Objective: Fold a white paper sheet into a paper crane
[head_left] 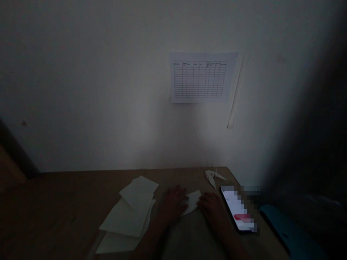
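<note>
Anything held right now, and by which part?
Small white paper: left hand touches its left side, right hand its right edge. Too dark to tell whether they grip it or just press it down.

1. On the table (67, 209), a paper (193, 202) between the left hand (175, 202) and right hand (211, 206).
2. Sheets (130, 216), overlapping, left of the left hand.
3. Phone (237, 209) right of the right hand.
4. Paper figure (210, 177) behind the right hand.
5. Chart (200, 78) on the wall (94, 90) behind the table.

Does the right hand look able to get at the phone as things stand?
Probably yes: the phone lies just beside the right hand, with nothing visible between them, though that hand touches a small paper.
</note>
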Demonstrator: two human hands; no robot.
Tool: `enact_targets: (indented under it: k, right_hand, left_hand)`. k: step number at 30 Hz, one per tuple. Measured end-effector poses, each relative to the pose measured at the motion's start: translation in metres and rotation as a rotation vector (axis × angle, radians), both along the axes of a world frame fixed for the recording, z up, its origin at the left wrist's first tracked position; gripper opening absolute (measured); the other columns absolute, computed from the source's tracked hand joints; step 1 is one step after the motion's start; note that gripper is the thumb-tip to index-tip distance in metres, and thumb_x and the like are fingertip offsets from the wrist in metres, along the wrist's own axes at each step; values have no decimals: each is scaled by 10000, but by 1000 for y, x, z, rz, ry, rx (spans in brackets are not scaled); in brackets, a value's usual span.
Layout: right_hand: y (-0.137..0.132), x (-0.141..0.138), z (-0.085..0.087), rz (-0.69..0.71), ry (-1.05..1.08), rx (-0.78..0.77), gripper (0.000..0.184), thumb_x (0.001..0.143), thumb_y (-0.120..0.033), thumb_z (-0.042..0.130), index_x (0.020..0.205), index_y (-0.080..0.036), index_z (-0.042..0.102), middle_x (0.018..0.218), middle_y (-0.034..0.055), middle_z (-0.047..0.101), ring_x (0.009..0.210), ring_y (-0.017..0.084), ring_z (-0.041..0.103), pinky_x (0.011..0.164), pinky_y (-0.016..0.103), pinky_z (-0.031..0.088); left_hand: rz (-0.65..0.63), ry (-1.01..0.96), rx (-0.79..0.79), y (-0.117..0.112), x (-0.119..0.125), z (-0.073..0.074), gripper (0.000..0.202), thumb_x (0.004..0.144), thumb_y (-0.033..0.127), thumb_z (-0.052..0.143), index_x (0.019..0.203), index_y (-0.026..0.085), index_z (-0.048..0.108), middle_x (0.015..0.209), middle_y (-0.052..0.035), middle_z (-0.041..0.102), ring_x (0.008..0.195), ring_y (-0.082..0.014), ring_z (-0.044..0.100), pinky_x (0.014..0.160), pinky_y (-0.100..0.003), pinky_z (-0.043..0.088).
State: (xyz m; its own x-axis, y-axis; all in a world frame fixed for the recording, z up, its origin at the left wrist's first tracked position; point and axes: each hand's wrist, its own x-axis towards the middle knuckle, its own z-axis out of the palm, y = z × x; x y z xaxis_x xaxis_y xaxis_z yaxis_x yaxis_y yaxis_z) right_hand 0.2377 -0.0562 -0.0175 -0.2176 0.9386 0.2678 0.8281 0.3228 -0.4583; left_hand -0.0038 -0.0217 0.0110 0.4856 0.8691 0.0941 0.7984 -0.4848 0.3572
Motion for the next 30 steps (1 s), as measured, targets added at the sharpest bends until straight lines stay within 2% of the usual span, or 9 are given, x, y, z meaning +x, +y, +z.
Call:
enact_targets:
  k: [3, 8, 10, 13, 15, 19, 25, 30]
  right_hand:
    - [-3, -3, 5, 32, -17, 55, 256, 976, -190, 584, 1099, -277, 792, 1199, 62, 750, 1291, 279, 568, 1176, 469, 355]
    - [-5, -2, 3, 84, 45, 74, 237, 950, -202, 608, 1116, -264, 765, 1114, 67, 745, 1131, 260, 632, 1163, 486, 353]
    - [-5, 1, 3, 58, 91, 43, 251, 928, -244, 639, 1155, -250, 746, 1109, 79, 737, 1110, 272, 633, 1095, 460, 413]
    - [-4, 4, 3, -64, 143, -26, 274, 880, -308, 693, 1139, -230, 739, 1122, 99, 723, 1100, 296, 630, 977, 407, 479]
    - [-3, 5, 5, -111, 155, -43, 228, 885, -312, 676, 1082, -221, 744, 1149, 105, 719, 1125, 298, 625, 979, 393, 479]
    - [-1, 8, 6, -93, 139, -48, 176, 946, -301, 587, 950, -236, 750, 1130, 84, 733, 1128, 279, 631, 1015, 388, 459]
    - [2, 8, 4, -106, 135, -27, 265, 991, -328, 517, 986, -244, 769, 1138, 90, 740, 1117, 276, 637, 1025, 398, 451]
    - [11, 5, 12, -156, 142, -51, 254, 966, -357, 573, 932, -222, 786, 1090, 99, 738, 1086, 266, 645, 974, 366, 466]
  left_hand:
    - [20, 25, -24, -5, 2, 8, 424, 938, 472, 664, 1350, 373, 683, 1634, 16, 484, 1579, -310, 289, 1295, -615, 154]
    - [65, 96, -79, -9, 5, 13, 521, 931, 507, 638, 1443, 416, 605, 1673, 16, 421, 1587, -346, 260, 1276, -677, 127]
    - [65, 100, -83, -8, 4, 11, 559, 916, 525, 647, 1461, 422, 585, 1681, 17, 406, 1590, -355, 248, 1276, -682, 112]
    - [51, 81, -68, -6, 3, 7, 598, 900, 554, 653, 1477, 427, 565, 1683, 16, 403, 1587, -360, 254, 1274, -686, 110]
    - [44, 74, -70, -6, 2, 6, 610, 891, 561, 660, 1478, 429, 562, 1683, 17, 403, 1586, -361, 257, 1272, -691, 111]
    - [53, 82, -89, -6, 3, 9, 630, 873, 549, 674, 1481, 424, 561, 1682, 21, 404, 1587, -360, 255, 1276, -685, 100]
    - [40, 102, -97, -8, 3, 13, 645, 878, 558, 655, 1498, 425, 539, 1694, 11, 382, 1592, -367, 238, 1274, -692, 96]
    - [47, 112, -121, -11, 5, 22, 645, 880, 535, 654, 1502, 414, 538, 1696, 7, 377, 1594, -359, 238, 1280, -687, 88]
